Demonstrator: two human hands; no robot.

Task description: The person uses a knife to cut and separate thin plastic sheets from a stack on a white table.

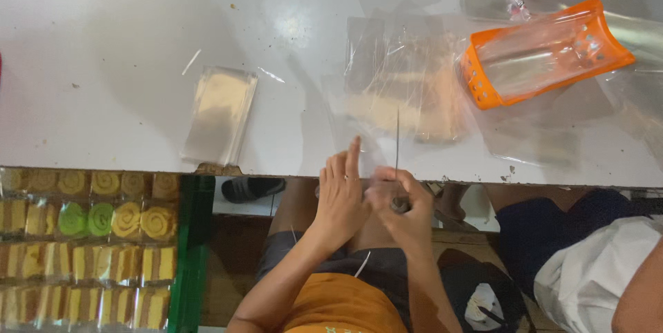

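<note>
1. Clear wrapping film (378, 179) sat pinched between both hands at the near edge of the counter (124, 36), just over the person's lap.
2. Right hand (404, 212) was clenched around a thin, straight metal skewer (397, 141) standing upright; left hand (342, 198) pressed the film with its thumb, fingers lifted and loose.
3. Doing this well seemed to call for keeping the slippery film taut and the skewer steady.
4. Farther out lay a flat stack of glossy bags (219, 113), crinkled loose sheets (404, 77) and an orange perforated plastic holder (545, 53).
5. Left of the lap, wrapped swirl and layered cakes (90, 243) filled a tray.
</note>
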